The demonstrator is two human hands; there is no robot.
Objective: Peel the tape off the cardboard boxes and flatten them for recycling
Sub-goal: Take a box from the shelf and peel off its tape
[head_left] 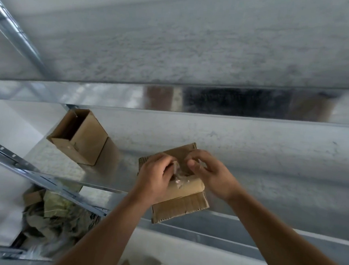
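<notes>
Nearest: my left hand [157, 178], fingers curled round the flattened box [181, 206], held over the shelf [107, 180] edge. Right hand [211, 174], fingertips pinching clear tape [178, 181] on it. Beyond: open box [79, 138] on the shelf.

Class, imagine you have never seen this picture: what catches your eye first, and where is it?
Centre: the left hand grips a folded cardboard box while the right hand pinches crumpled clear tape on it, at a metal shelf. An open box sits on that shelf to the left; cardboard scraps lie heaped lower left.
</notes>
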